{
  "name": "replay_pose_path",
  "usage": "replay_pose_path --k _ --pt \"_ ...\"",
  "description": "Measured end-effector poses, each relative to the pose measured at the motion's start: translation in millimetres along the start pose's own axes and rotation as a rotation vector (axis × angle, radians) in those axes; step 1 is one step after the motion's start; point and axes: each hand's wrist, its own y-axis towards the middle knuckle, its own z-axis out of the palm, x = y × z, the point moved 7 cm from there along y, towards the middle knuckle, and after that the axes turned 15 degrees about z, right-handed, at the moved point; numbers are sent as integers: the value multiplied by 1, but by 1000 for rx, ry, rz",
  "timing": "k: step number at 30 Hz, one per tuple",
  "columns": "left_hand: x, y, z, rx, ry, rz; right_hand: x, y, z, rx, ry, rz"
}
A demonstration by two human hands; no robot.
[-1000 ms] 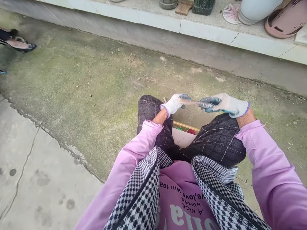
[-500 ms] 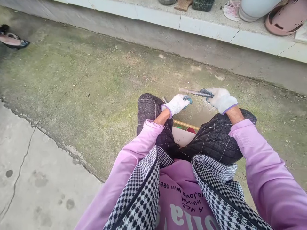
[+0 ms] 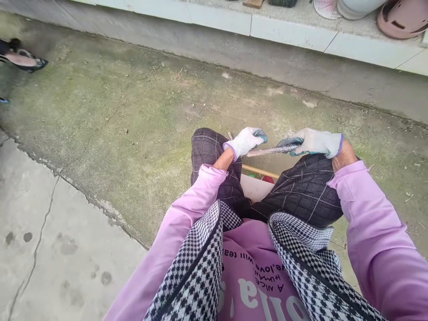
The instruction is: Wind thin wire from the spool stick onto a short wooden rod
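I sit with both knees up over a mossy concrete floor. Both hands wear white knit gloves with grey-blue coated fingers. My right hand [image 3: 316, 141] is closed round the ribbed end of a thin grey metal rod [image 3: 267, 151], which points left. My left hand [image 3: 245, 141] is curled just above the rod's free tip; what its fingers grip, if anything, is hidden. Between my knees, a white container [image 3: 254, 187] shows below the hands, with a yellow wooden stick [image 3: 260, 171] across it and something red beside it.
A raised tiled ledge [image 3: 287, 38] runs along the far side, bearing a pink tub [image 3: 403, 18] and a white vessel [image 3: 354, 6]. Another person's foot in a dark shoe [image 3: 23, 60] rests at the far left. A cracked smooth slab [image 3: 50, 249] lies lower left.
My right hand lifted the rod away from my left hand half a second ago, then brought it back down, so the rod's tip lies under my left hand again.
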Motion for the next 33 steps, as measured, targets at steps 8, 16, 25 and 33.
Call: replay_pose_path --k 8,16,25,33 --pt "-15 -6 1 -71 -184 -144 0 -9 -7 -56 285 -30" --pt "-25 -8 11 -72 -188 -78 -7 -2 -13 -347 616 44" --pt "-13 -8 21 79 -34 -2 -15 30 -24 -586 443 76" --pt "-4 -6 5 85 186 0 -3 48 -11 -539 -442 295"
